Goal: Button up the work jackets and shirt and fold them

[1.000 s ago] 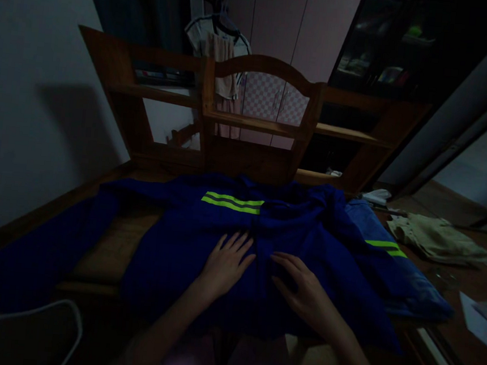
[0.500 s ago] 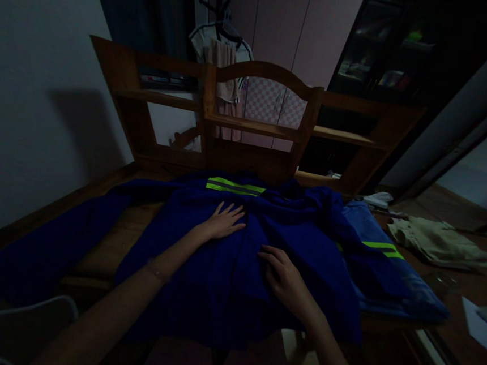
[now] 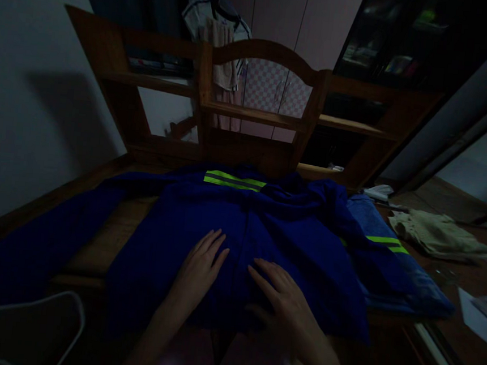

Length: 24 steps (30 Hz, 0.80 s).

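Observation:
A dark blue work jacket with yellow-green reflective bands lies spread over a wooden desk, its sleeves stretched out to both sides and its lower edge hanging toward my lap. My left hand rests on the lower left part of the jacket, palm down, fingers out and close together. To the right of the front seam, my right hand is over the cloth with its fingers spread and slightly bent; its thumb is blurred. Neither hand holds anything. The right sleeve lies across folded blue jeans.
A wooden shelf frame rises along the desk's far edge. Light folded cloth and white paper lie at the right. A pale curved tube is at the lower left. The wall stands close on the left.
My left hand has moved from the upper middle of the jacket down toward me, its fingers now closer together. My right hand has shifted slightly down. The view has tilted a little downward.

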### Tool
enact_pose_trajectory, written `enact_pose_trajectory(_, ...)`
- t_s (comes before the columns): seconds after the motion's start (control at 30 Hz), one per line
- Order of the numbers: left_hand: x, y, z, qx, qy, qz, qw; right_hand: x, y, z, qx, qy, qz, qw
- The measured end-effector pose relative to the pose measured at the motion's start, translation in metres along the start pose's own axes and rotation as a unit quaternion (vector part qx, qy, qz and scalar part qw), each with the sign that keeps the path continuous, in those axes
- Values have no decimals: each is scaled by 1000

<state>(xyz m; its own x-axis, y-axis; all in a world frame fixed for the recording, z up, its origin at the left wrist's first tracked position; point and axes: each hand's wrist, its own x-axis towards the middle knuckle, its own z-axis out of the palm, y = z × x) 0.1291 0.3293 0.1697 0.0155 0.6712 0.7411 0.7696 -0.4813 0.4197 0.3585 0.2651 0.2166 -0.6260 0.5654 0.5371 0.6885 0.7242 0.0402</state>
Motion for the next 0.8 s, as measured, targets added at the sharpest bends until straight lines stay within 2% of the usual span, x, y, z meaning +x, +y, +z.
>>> enact_pose_trajectory(0.13, 27, -4, 1, 53, -37, 62, 996, -1, 10, 5, 68, 79, 17, 994)
enact_pose_trajectory(0.27, 73, 0, -1, 89, -105, 123, 983, -21, 7, -15, 149, 166, 107, 969)
enact_pose_trajectory(0.33, 99, -1, 1, 103, -114, 155, 976, -39, 6, -23, 149, 226, 188, 944)
enact_pose_trajectory(0.43, 127, -5, 11, 111, -116, 198, 967, -61, 11, -25, 121, 332, 315, 881)
enact_pose_trajectory(0.5, 134, -9, 19, 109, -113, 217, 963, -69, 15, -21, 110, 351, 344, 864)
enact_pose_trajectory(0.57, 134, -13, 25, 102, -108, 224, 963, -71, 17, -18, 112, 328, 324, 880)
enact_pose_trajectory(0.67, 131, -19, 31, 87, -108, 231, 963, -65, 16, -16, 97, 278, 255, 921)
enact_pose_trajectory(0.77, 133, -24, 33, 71, -109, 242, 961, -55, 15, -12, 31, 153, 98, 983)
enact_pose_trajectory(0.8, 135, -27, 33, 63, -109, 246, 961, -52, 15, -8, -3, 107, 36, 994)
